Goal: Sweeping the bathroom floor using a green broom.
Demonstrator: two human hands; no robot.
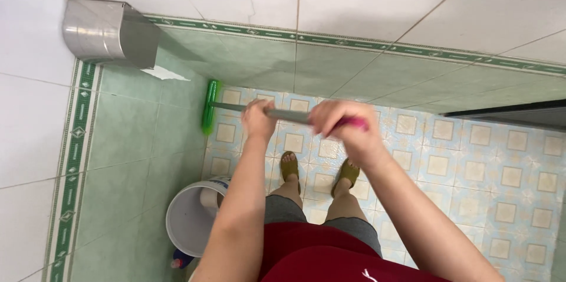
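- Against the green wall tiles: green brush head (210, 107) at the floor edge.
- Left hand (258, 119) and right hand (341, 124) both clenched on the grey handle (283, 114).
- White bucket (190, 218) near the left leg; patterned floor (501, 182) open to the right.

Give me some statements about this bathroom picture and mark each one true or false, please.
1. Both hands hold the brush handle. True: the left hand and the right hand both grip the grey handle.
2. The brush head is red. False: the brush head is green and lies at the foot of the wall.
3. A white bucket stands on the floor near the person's left leg. True: the bucket is there.
4. The person is barefoot. False: the feet wear olive sandals.
5. A metal holder hangs on the wall. True: the holder is at the upper left.
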